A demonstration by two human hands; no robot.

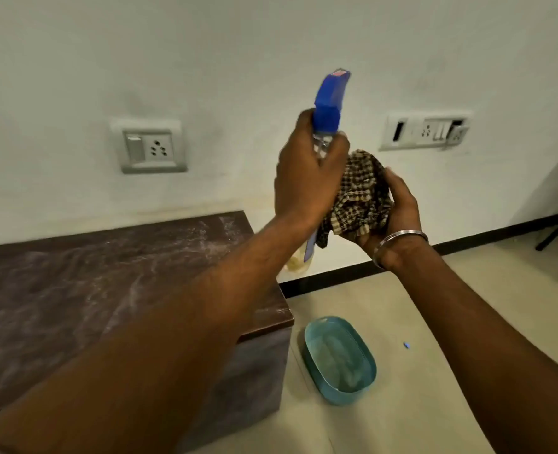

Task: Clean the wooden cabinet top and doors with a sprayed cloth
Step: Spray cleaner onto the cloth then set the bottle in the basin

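My left hand [307, 172] grips a spray bottle [328, 99] with a blue trigger head, held up in front of the wall; its pale lower body shows below my wrist. My right hand [399, 211], with a metal bangle at the wrist, cups a bunched brown-and-cream checked cloth [361, 194] right beside the bottle. The dark wooden cabinet [91, 283] stands low at the left, its top streaked with pale dust. Its right side panel shows below my left forearm; the doors are out of sight.
A blue oval plastic tub [340, 358] lies on the beige floor just right of the cabinet. A small blue scrap [407, 345] lies farther right. Two socket plates [150, 145] [425, 129] are on the white wall. A black stand's foot [556, 231] reaches in at far right.
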